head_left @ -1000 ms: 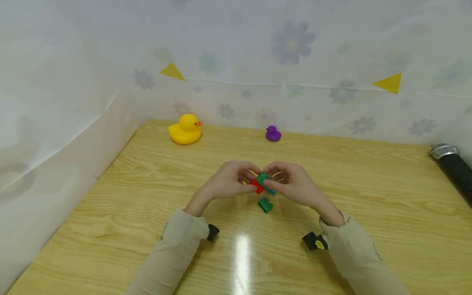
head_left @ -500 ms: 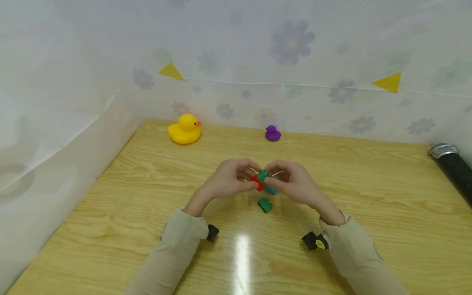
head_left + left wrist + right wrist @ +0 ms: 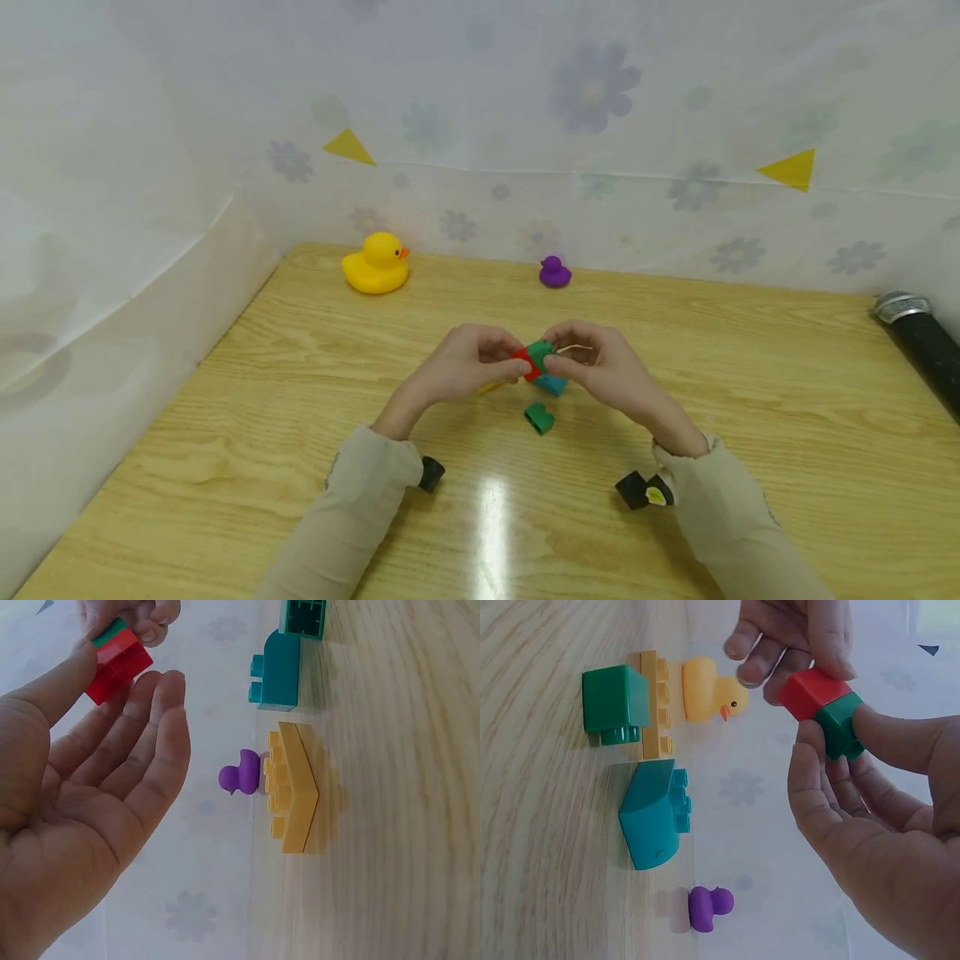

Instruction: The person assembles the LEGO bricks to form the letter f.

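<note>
We see the left hand (image 3: 463, 367) and the right hand (image 3: 613, 367) raised over the table (image 3: 225, 467), facing each other. On the left, we find the fingers parted only by the thickness of the red block (image 3: 812, 691), with the thumb on the near face and fingertips behind. On the right, we note the fingers pinching the green block (image 3: 834, 722) between thumb and index finger. The two blocks meet face to face; we cannot tell whether they are fully seated. Below, we locate the loose green block (image 3: 539, 418) on its side, hollow face to the left. The teal block (image 3: 651, 814) and the yellow block (image 3: 296, 791) rest studs up. Towards the rear edge, we observe the yellow duck (image 3: 377, 265) and the purple duck (image 3: 555, 273), well apart; the microphone (image 3: 926, 346) lies far right.
</note>
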A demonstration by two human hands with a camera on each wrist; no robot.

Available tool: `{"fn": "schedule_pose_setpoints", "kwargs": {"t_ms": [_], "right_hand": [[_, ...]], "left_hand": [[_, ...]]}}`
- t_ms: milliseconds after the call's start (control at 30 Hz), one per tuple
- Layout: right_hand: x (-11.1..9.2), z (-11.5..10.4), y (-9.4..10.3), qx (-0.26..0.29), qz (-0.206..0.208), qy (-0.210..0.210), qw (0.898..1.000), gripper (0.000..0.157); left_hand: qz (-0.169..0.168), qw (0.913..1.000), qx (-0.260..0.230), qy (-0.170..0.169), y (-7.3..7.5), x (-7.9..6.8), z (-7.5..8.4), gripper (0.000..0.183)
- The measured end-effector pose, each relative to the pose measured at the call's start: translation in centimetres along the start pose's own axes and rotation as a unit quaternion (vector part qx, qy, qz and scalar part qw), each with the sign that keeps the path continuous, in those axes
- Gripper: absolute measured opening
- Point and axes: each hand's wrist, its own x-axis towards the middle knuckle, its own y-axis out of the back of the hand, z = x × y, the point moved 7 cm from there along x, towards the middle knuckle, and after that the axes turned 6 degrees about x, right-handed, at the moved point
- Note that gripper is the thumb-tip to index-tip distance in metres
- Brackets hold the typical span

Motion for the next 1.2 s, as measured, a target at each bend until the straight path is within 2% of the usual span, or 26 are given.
{"fn": "schedule_pose_setpoints", "kwargs": {"t_ms": [133,267,700,1033,1200], "right_hand": [[-0.1,0.1,0.1,0.010,0.000,-0.003,1.000,0.021],[-0.1,0.1,0.3,-0.005,0.009,-0.006,1.000,0.022],[-0.2,-0.5,1.0,-0.038,0.058,0.010,0.998,0.019],[-0.1,-0.4,0.8,-0.048,0.049,0.009,0.998,0.018],[0.0,-0.3,0.6,-0.055,0.051,0.008,0.997,0.018]], "left_hand": [[-0.010,0.9999,-0.007,0.003,-0.2,0.1,-0.1,0.016],[-0.010,0.9999,-0.002,-0.008,-0.2,0.1,0.1,0.015],[0.026,0.9990,0.018,-0.030,0.0,0.2,1.0,0.015],[0.038,0.9947,0.077,-0.057,0.0,0.0,1.3,0.014],[0.042,0.9957,0.063,-0.053,-0.2,0.2,1.0,0.013]]}}
